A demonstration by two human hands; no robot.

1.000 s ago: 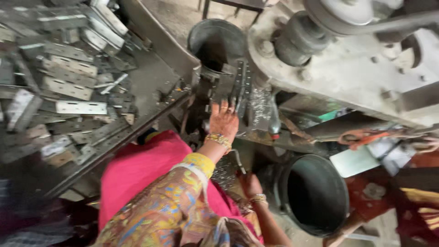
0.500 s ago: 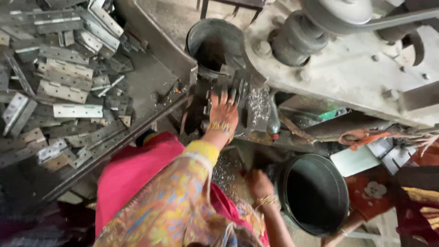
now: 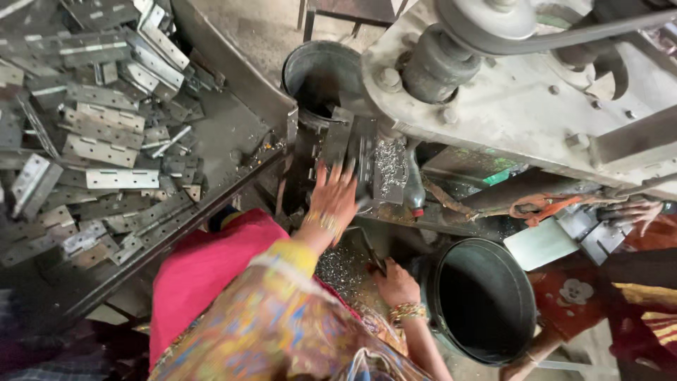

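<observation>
The left hand [image 3: 333, 196], fingers spread wide, is pressing on the metal block [image 3: 363, 159] under the press [image 3: 508, 106]. The right hand [image 3: 396, 282] is gripping a dark lever [image 3: 374, 252] (a crushed finger looks possible).

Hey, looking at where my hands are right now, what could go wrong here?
Your left hand lies on the metal parts on the press bed, under the machine head, so it might get crushed. Sharp metal chips beside it may cut your fingers. Your right hand rests near more chips.

- On my far left I see a heap of grey metal hinges [image 3: 99, 152].
- A dark round bucket [image 3: 483, 300] stands near right.
- A belt pulley [image 3: 486, 17] sits far right.
</observation>
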